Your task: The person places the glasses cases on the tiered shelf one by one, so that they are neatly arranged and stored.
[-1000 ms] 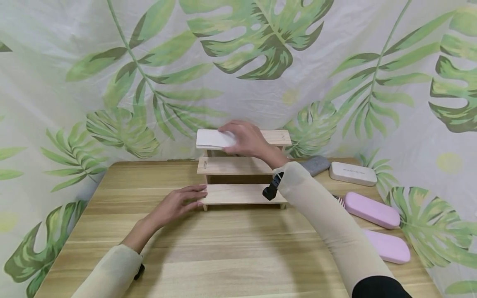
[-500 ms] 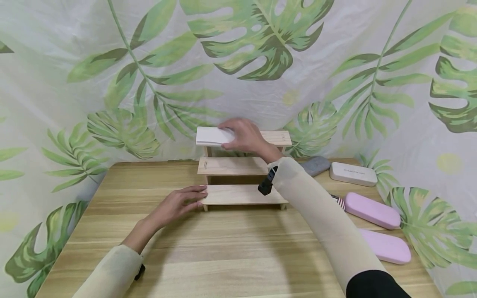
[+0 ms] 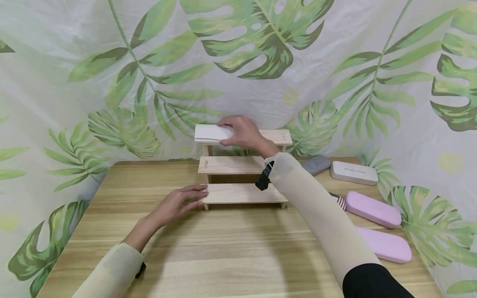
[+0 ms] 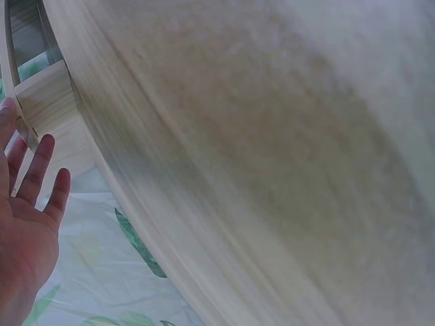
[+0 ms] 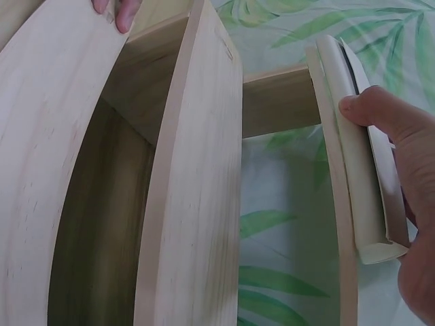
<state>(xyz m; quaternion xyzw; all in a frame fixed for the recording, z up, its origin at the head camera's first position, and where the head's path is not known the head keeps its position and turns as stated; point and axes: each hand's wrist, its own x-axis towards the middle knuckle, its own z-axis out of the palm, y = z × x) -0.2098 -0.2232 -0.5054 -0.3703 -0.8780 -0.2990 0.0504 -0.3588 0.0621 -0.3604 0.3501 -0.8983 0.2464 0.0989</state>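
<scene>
- Pinches a white case (image 3: 209,132) with the right hand (image 3: 244,133), thumb and fingers curled round its right end.
- Holds it at the top tier's left part on a wooden shelf (image 3: 238,164), jutting leftward from the right fingers.
- Touches the lowest tier's left end with the left hand (image 3: 179,205), fingers loosely straight, slightly apart, gripping nothing.
- Well right of the right fingers, on the table (image 3: 223,256): grey pouch (image 3: 315,164), pale case (image 3: 354,173), pink case (image 3: 373,209), second pink case (image 3: 387,245).
</scene>
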